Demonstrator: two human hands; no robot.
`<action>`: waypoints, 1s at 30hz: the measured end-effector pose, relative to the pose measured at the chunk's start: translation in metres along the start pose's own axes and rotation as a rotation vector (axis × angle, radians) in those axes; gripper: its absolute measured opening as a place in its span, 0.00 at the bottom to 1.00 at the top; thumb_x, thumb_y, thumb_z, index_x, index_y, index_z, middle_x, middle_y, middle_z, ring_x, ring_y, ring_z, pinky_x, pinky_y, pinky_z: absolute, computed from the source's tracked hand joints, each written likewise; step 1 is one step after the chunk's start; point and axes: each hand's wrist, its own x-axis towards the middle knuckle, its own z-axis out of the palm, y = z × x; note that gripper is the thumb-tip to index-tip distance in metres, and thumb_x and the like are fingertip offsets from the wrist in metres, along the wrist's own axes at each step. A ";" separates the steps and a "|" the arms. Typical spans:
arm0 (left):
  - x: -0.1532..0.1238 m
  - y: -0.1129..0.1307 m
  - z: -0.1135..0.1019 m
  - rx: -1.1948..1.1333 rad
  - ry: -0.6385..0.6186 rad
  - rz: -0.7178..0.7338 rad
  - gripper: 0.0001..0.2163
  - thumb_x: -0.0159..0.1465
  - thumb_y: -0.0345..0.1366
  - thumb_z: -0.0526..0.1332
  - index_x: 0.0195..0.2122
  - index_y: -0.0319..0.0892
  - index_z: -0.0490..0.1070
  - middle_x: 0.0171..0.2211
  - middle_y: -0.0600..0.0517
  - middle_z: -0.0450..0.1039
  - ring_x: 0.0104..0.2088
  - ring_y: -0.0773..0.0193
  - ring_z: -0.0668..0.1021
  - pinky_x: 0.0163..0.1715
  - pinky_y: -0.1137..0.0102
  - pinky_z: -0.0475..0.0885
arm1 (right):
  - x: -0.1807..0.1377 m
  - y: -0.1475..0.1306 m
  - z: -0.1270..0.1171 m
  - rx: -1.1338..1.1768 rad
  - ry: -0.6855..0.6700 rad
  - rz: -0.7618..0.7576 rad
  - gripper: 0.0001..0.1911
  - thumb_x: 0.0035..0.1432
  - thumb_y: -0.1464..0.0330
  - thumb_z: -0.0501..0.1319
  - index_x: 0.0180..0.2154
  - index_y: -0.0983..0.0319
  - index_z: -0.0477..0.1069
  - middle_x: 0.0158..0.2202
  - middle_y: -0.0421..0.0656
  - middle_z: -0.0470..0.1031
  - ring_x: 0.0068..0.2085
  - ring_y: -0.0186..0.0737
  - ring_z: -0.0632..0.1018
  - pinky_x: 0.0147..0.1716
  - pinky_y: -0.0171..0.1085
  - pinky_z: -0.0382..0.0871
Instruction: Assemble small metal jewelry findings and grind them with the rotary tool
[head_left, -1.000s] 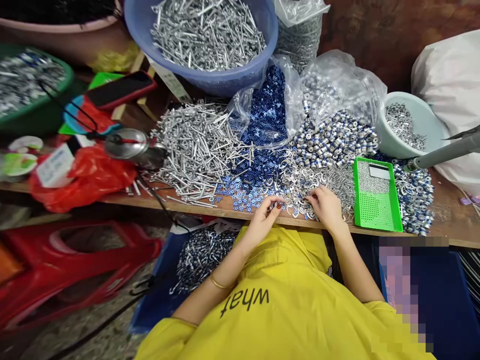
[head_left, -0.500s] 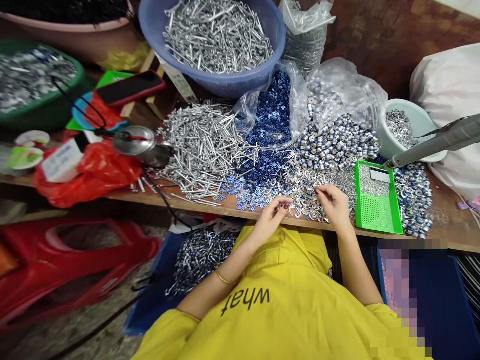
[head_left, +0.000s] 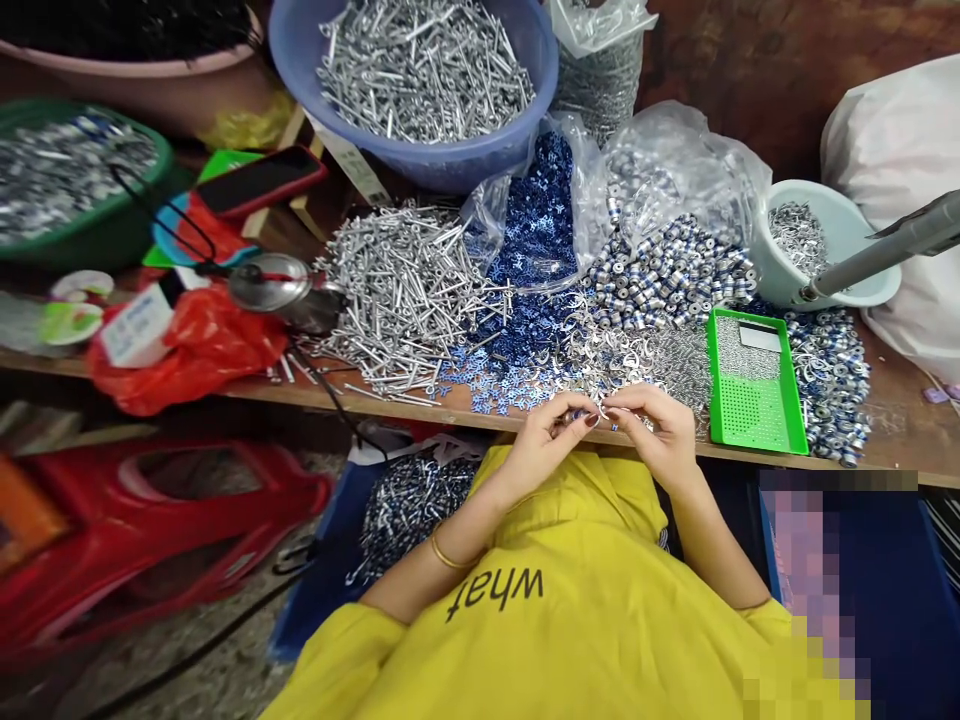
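Observation:
My left hand (head_left: 546, 445) and my right hand (head_left: 661, 432) meet at the table's front edge, fingertips pinched close together. Between them shows a small silver crescent-shaped metal piece (head_left: 602, 411), pinched by my right fingers. My left thumb and fingers are closed on something small with a hint of blue and silver, mostly hidden. Just behind my hands lie loose silver crescent pieces (head_left: 592, 362) and blue flat star-like pieces (head_left: 487, 388). Small silver pins (head_left: 681, 362) are heaped behind my right hand.
Silver rods (head_left: 397, 290) are piled left, below a purple basin (head_left: 420, 165). Blue-and-silver cylinders (head_left: 675, 275) spill from a plastic bag. A green tray (head_left: 757, 425) sits right, near a pale bowl (head_left: 870, 285) and a grey pole (head_left: 870, 262). A blue bin (head_left: 322, 560) of assembled parts stands below.
My right hand has come left and down from the crescent pieces to my left hand. My left hand has shifted slightly right. The fingertips now meet; the camera view has shifted a little.

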 end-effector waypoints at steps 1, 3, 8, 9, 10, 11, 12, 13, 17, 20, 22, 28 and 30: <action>-0.002 0.002 0.000 -0.053 -0.022 -0.023 0.10 0.68 0.42 0.59 0.44 0.43 0.73 0.41 0.48 0.75 0.40 0.60 0.76 0.38 0.68 0.71 | -0.001 -0.003 -0.002 0.013 0.017 -0.010 0.07 0.63 0.68 0.62 0.40 0.54 0.79 0.35 0.43 0.80 0.39 0.42 0.79 0.40 0.43 0.73; -0.006 0.005 0.001 -0.068 -0.034 -0.036 0.11 0.68 0.43 0.60 0.45 0.43 0.73 0.41 0.48 0.75 0.40 0.60 0.76 0.38 0.69 0.72 | -0.002 -0.011 -0.005 0.023 0.022 -0.024 0.09 0.63 0.69 0.61 0.42 0.52 0.79 0.36 0.43 0.80 0.39 0.43 0.79 0.40 0.44 0.73; -0.016 0.010 0.002 0.220 0.094 0.136 0.09 0.67 0.42 0.60 0.43 0.44 0.74 0.37 0.50 0.75 0.35 0.63 0.75 0.35 0.69 0.69 | -0.003 -0.021 0.001 0.141 -0.035 0.021 0.09 0.62 0.66 0.63 0.42 0.49 0.81 0.39 0.43 0.78 0.43 0.44 0.77 0.45 0.46 0.72; -0.017 0.012 0.003 0.253 0.108 0.180 0.08 0.68 0.41 0.60 0.43 0.44 0.74 0.37 0.50 0.75 0.36 0.63 0.75 0.36 0.69 0.70 | -0.004 -0.020 0.005 0.182 -0.025 0.039 0.09 0.61 0.66 0.64 0.41 0.48 0.81 0.40 0.43 0.78 0.43 0.44 0.77 0.45 0.46 0.72; -0.017 0.013 0.004 0.272 0.117 0.213 0.08 0.68 0.41 0.60 0.43 0.44 0.73 0.36 0.50 0.76 0.36 0.63 0.75 0.37 0.68 0.70 | -0.006 -0.018 0.010 0.226 -0.012 0.058 0.09 0.61 0.66 0.64 0.41 0.47 0.81 0.40 0.43 0.77 0.44 0.44 0.76 0.46 0.46 0.71; -0.018 0.014 0.004 0.285 0.123 0.233 0.07 0.68 0.40 0.60 0.43 0.44 0.73 0.36 0.50 0.76 0.37 0.62 0.75 0.38 0.68 0.70 | -0.008 -0.015 0.016 0.270 0.004 0.077 0.08 0.61 0.65 0.65 0.41 0.47 0.81 0.40 0.43 0.76 0.44 0.43 0.75 0.46 0.46 0.71; -0.018 0.014 0.005 0.297 0.129 0.245 0.07 0.68 0.40 0.59 0.43 0.44 0.72 0.36 0.50 0.76 0.37 0.62 0.76 0.38 0.67 0.71 | -0.010 -0.011 0.021 0.314 0.024 0.098 0.08 0.61 0.65 0.65 0.40 0.47 0.81 0.40 0.43 0.75 0.44 0.43 0.75 0.46 0.45 0.71; -0.018 0.014 0.004 0.313 0.133 0.259 0.07 0.69 0.39 0.59 0.43 0.44 0.72 0.36 0.50 0.76 0.37 0.62 0.76 0.39 0.67 0.71 | -0.013 -0.008 0.026 0.358 0.043 0.120 0.08 0.61 0.64 0.65 0.40 0.47 0.81 0.39 0.43 0.75 0.44 0.42 0.75 0.46 0.44 0.71; -0.017 0.008 0.002 0.438 0.162 0.422 0.04 0.69 0.34 0.58 0.42 0.43 0.70 0.35 0.50 0.76 0.37 0.61 0.76 0.39 0.66 0.71 | -0.021 0.001 0.036 0.437 0.057 0.168 0.08 0.61 0.64 0.65 0.41 0.47 0.81 0.41 0.43 0.74 0.45 0.42 0.75 0.45 0.44 0.71; -0.018 0.003 -0.004 0.560 0.173 0.515 0.03 0.67 0.31 0.57 0.40 0.42 0.69 0.35 0.49 0.76 0.37 0.60 0.76 0.40 0.64 0.70 | -0.021 -0.001 0.031 0.334 -0.056 0.130 0.09 0.62 0.64 0.64 0.43 0.48 0.80 0.46 0.43 0.74 0.49 0.43 0.74 0.48 0.45 0.71; -0.020 0.000 -0.012 0.591 0.187 0.492 0.03 0.66 0.30 0.57 0.39 0.42 0.69 0.35 0.49 0.76 0.37 0.60 0.75 0.39 0.64 0.70 | -0.021 -0.005 0.027 0.207 -0.138 0.089 0.12 0.64 0.64 0.62 0.48 0.50 0.78 0.54 0.45 0.70 0.54 0.45 0.72 0.52 0.48 0.70; -0.033 -0.012 -0.042 0.361 0.471 0.191 0.04 0.67 0.34 0.56 0.41 0.42 0.68 0.32 0.53 0.71 0.29 0.67 0.71 0.30 0.71 0.66 | -0.047 0.010 0.066 -0.404 -0.687 -0.010 0.13 0.67 0.72 0.53 0.49 0.60 0.71 0.48 0.49 0.74 0.45 0.41 0.77 0.45 0.39 0.74; -0.035 -0.016 -0.044 0.314 0.479 0.135 0.04 0.68 0.35 0.56 0.41 0.43 0.68 0.31 0.54 0.70 0.28 0.68 0.70 0.29 0.72 0.65 | -0.053 0.028 0.090 -0.648 -0.957 0.065 0.14 0.65 0.77 0.49 0.46 0.64 0.71 0.47 0.51 0.74 0.42 0.41 0.78 0.41 0.38 0.74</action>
